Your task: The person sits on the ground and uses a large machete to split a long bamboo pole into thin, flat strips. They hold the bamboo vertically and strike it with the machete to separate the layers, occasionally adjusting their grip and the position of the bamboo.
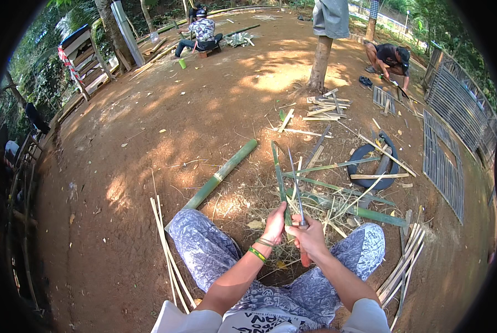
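My left hand [275,225] is closed around a green bamboo strip [279,173], which points away from me and slightly left. Closed on the handle of a long, thin-bladed knife [296,186] is my right hand [310,238]; the reddish handle end shows below the fist. Blade and strip run nearly side by side, crossing close near the hands. Whether they touch I cannot tell. Under both hands, pale shavings [329,208] and several green bamboo lengths [379,215] lie on the ground between my bent knees.
A thick bamboo pole [220,175] lies by my left knee. Split strips lie in bundles left [168,250] and right [404,269]. Further off are a black tyre-like ring [360,155], cut slats [329,108], a tree trunk [319,65], bamboo panels [442,161] and two crouching or seated people [203,30].
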Motion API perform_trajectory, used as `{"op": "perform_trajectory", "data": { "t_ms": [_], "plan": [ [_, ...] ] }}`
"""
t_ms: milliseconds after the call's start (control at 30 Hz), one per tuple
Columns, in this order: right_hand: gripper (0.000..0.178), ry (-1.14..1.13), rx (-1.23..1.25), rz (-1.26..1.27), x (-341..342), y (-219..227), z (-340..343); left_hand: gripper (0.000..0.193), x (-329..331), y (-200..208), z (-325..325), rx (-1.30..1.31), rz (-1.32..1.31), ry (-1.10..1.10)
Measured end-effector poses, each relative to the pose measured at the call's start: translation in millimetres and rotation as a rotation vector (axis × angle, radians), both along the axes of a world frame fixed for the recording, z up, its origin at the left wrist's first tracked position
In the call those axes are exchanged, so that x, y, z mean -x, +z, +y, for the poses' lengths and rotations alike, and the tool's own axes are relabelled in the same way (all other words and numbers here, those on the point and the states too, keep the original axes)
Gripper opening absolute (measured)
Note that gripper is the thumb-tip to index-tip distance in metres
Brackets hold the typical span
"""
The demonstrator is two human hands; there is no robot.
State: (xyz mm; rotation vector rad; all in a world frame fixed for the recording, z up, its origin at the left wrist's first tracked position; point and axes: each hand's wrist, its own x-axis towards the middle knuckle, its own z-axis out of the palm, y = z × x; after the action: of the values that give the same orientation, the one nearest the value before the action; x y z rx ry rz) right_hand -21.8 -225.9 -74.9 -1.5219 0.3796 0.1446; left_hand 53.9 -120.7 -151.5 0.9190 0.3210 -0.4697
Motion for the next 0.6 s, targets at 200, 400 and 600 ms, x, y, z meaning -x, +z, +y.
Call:
{"op": "perform_trajectory", "data": {
  "t_ms": [200,400,600],
  "plan": [
    [0.042,-0.127,-0.114,0.026,-1.9,1.4,2.3,0.042,36.5,-11.4,29.2,-0.37,-0.1,-0.1],
    [0.047,-0.184,-0.105,-0.114,-1.5,7.6,-0.9,0.052,47.6,-6.3,41.6,-1.225,-0.739,0.017],
    [0.052,-0.149,-0.059,-0.122,6.5,18.4,-1.1,0.06,34.5,64.3,43.3,-1.087,-1.259,-0.063]
  ]
}}
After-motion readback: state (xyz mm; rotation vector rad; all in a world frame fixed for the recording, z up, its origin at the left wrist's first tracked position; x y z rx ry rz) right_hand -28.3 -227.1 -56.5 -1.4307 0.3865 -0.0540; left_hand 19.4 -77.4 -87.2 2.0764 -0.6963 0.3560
